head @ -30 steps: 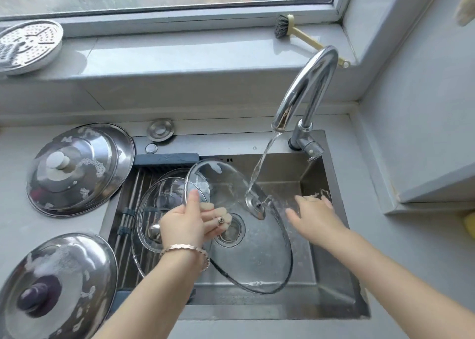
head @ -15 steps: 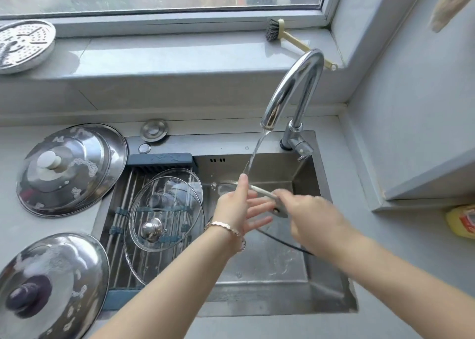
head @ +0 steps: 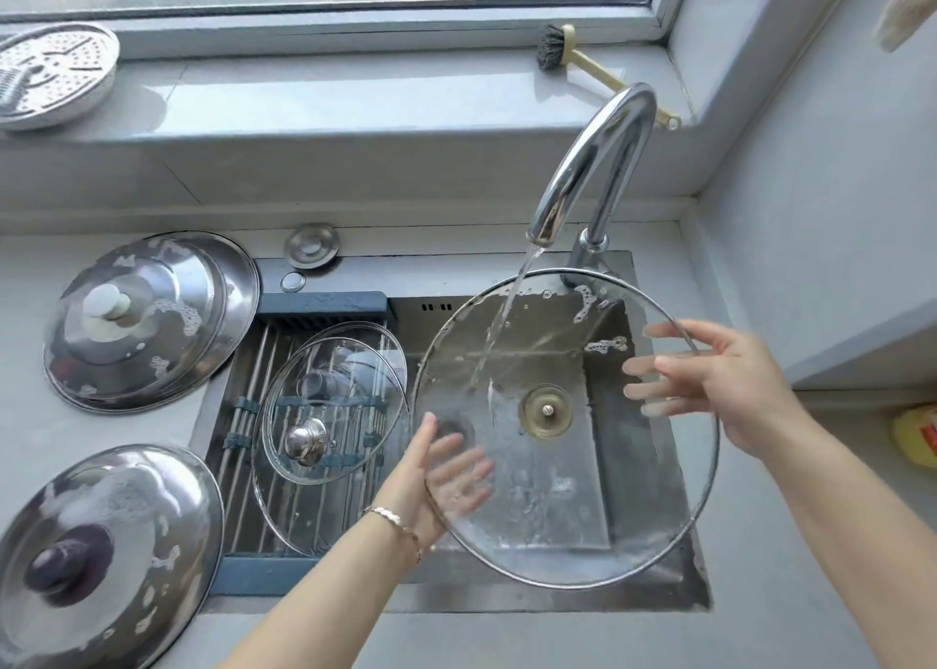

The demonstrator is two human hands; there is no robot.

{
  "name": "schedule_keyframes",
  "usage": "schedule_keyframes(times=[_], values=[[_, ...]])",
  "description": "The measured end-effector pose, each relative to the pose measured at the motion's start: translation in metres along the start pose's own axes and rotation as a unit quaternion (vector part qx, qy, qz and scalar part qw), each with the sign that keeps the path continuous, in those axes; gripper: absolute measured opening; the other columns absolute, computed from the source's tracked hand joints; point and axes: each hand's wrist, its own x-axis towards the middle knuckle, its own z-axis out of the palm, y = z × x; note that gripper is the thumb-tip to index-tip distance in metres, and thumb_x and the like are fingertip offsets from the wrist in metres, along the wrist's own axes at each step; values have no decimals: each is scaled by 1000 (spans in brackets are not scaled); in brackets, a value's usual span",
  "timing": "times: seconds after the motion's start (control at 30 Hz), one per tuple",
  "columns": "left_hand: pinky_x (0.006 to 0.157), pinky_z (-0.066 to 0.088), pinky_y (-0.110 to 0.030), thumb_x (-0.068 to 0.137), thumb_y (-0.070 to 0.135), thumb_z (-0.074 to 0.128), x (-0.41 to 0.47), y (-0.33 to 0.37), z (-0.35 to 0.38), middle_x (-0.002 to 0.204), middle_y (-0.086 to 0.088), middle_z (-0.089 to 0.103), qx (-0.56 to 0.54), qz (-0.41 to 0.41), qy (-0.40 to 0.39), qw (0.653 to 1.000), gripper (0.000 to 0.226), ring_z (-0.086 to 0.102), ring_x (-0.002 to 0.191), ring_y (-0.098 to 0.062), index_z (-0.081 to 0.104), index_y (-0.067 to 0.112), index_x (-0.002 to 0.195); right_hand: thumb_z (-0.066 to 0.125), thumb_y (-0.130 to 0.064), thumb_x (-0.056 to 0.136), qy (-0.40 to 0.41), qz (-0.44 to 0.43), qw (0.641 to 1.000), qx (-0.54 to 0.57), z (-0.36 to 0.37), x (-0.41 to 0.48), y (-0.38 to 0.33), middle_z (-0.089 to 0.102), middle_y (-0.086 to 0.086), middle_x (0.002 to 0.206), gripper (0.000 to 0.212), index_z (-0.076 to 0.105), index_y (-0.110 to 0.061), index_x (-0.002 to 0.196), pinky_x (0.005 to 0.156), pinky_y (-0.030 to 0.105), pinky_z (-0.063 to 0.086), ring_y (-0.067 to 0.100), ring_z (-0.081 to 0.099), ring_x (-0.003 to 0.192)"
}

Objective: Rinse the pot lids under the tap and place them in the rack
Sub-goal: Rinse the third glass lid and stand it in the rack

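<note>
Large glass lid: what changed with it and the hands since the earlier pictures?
The large glass lid was turned over; its inner side now faces up under the tap's stream. The left hand let go of the knob; with the right hand it now supports the rim. Racked lids stayed put.

two hands, the left hand [head: 436,470] and the right hand [head: 720,379]. one large glass lid [head: 583,491] between them. two more glass lids [head: 304,399] overlapped on the one rack [head: 243,364]; whether a third lies under them i cannot tell. two steel lids [head: 142,323] on the tabletop [head: 30,415]. one tap [head: 593,161], one sink [head: 532,600]. one brush [head: 552,50] and one perforated tray [head: 56,75] on the sill [head: 355,95]. one bracelet [head: 395,521].
</note>
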Motion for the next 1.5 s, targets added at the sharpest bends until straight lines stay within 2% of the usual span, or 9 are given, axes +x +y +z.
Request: schedule_keyframes(times=[0.13,0.2,0.3,0.43,0.6,0.8,0.97,1.37,1.5], values=[[58,58,-29,91,55,28,-1,15,-5,90,-15,68,14,100,8,995,56,70,74,-24,56,7,100,41,11,91,24,39,999,7,16,11,28,66,15,80,26,49,-6,109,47,29,56,16,69,52],[57,57,-28,92,54,23,-5,17,-6,78,-11,71,45,139,38,988,57,71,63,-19,57,8,93,44,-2,93,87,-18,978,-189,30,19,52,62,15,100,35,41,-3,128,75,35,54,13,69,82],[53,57,-27,91,53,27,-14,17,-3,66,-8,73,58,181,73,979,56,71,58,-18,59,7,90,33,-38,95,152,-121,814,-547,54,22,76,23,24,150,66,15,1,146,114,42,6,34,17,142],[50,57,-27,91,52,33,-25,20,13,62,-8,72,57,195,88,975,56,70,53,-19,62,5,88,-12,-72,76,-37,-236,763,-601,98,18,78,-28,7,148,86,-19,-14,140,112,31,-22,20,-27,139],[52,57,-28,91,51,36,-36,29,17,78,-17,70,88,213,106,967,54,69,52,-18,61,4,88,6,-63,90,-190,-387,685,-588,97,12,92,0,2,155,74,-2,-14,146,114,28,-10,13,-10,143],[46,56,-28,91,49,39,-43,25,25,62,-12,71,106,218,117,963,52,68,48,-19,62,3,85,-7,-67,78,-107,-300,755,-573,102,22,71,-29,-1,149,80,-20,-18,140,115,32,-15,14,-26,141],[49,56,-30,91,49,39,-43,24,22,58,-11,71,111,207,117,965,54,69,52,-21,65,3,81,8,-61,90,-212,-408,705,-540,112,7,83,-5,-2,155,70,-4,-18,145,116,30,-6,11,-9,144],[36,52,-25,94,45,38,-49,26,30,49,-10,67,104,203,124,966,52,66,43,-20,61,2,74,9,-55,90,-107,-287,769,-561,135,33,48,-24,-1,151,73,-11,-14,147,119,36,-6,9,-22,138],[31,47,-22,94,40,42,-52,29,27,43,-7,64,111,209,148,960,49,62,37,-16,62,2,72,9,-55,86,-225,-355,732,-537,148,15,54,-25,-2,147,76,-7,-14,148,115,27,-14,9,-22,138]])
